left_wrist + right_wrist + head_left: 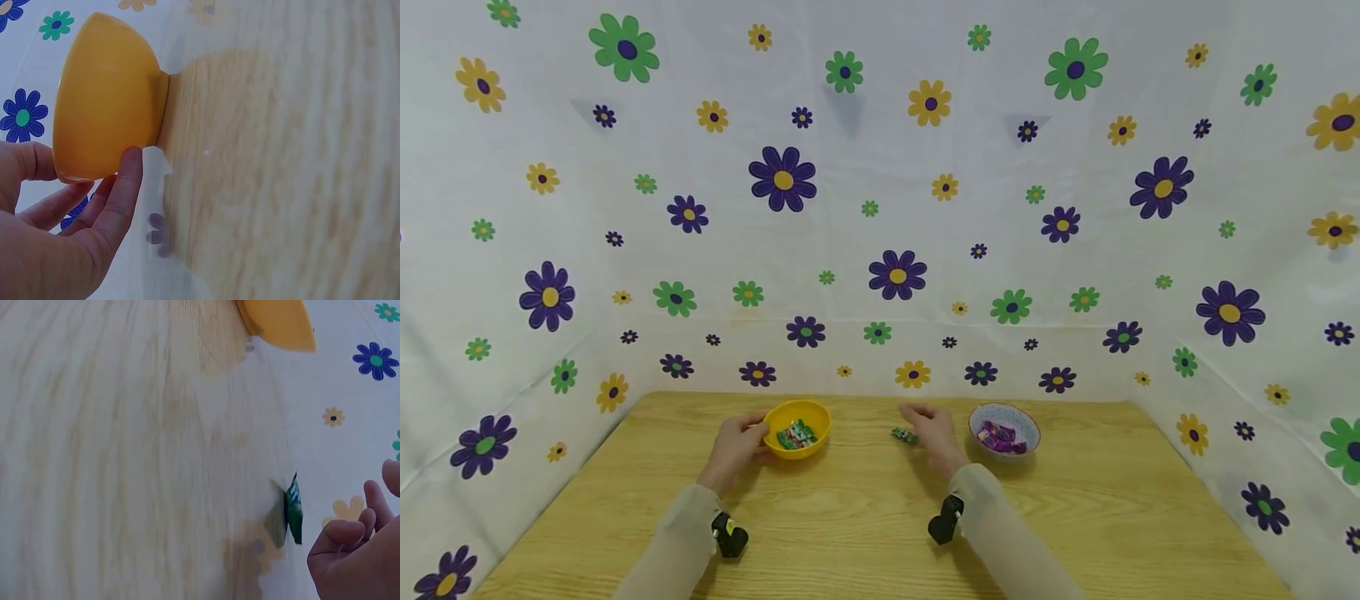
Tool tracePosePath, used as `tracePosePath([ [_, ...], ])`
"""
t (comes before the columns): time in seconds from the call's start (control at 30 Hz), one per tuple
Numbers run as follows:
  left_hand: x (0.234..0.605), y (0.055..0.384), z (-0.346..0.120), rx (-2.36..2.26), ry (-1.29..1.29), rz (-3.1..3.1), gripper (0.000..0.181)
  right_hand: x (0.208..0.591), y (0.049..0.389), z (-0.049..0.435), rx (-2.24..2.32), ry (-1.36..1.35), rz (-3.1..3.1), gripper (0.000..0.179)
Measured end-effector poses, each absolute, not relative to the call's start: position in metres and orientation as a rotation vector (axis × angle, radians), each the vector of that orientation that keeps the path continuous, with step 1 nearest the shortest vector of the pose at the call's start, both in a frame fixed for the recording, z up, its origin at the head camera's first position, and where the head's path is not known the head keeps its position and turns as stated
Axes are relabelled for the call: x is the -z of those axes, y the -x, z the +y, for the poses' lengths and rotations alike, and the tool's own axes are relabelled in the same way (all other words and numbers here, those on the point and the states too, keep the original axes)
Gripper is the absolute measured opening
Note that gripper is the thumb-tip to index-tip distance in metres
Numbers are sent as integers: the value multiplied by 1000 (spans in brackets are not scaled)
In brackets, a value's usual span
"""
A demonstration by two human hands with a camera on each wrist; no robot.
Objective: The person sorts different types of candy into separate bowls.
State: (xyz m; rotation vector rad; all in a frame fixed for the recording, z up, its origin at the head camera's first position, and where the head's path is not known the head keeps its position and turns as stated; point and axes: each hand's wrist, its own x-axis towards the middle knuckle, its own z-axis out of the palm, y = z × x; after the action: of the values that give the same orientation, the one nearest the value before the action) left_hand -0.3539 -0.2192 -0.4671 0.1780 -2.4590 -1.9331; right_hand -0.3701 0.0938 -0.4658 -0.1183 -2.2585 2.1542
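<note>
A yellow bowl (pixel 822 438) stands on the table with several green-wrapped candies (pixel 797 434) in it. My left hand (pixel 735 450) grips its left side, the thumb at the rim and fingers against the outer wall, as the left wrist view shows on the bowl (pixel 106 100). One green-wrapped candy (pixel 905 435) lies on the table between the two bowls. Just right of this candy (pixel 294 512) hovers my right hand (pixel 936 435), fingers loosely bent, with a gap between them and the wrapper. Nothing shows in the right hand (pixel 359 556).
To the right of my right hand stands a patterned bowl (pixel 1032 432) with a reddish rim, holding several purple-wrapped candies (pixel 1000 437). A white flowered cloth (pixel 850 242) surrounds the wooden table (pixel 850 525) at the back and both sides.
</note>
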Motion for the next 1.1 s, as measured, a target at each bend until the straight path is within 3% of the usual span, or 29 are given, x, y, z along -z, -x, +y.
tracePosePath([
  [0.4, 466, 354, -218, 1922, -200, -2484, 39, 476, 378, 111, -2100, 161, -2457, 33],
  [1.1, 467, 354, -221, 1922, -213, -2478, 38, 477, 381, 103, -1612, 101, -2752, 13],
])
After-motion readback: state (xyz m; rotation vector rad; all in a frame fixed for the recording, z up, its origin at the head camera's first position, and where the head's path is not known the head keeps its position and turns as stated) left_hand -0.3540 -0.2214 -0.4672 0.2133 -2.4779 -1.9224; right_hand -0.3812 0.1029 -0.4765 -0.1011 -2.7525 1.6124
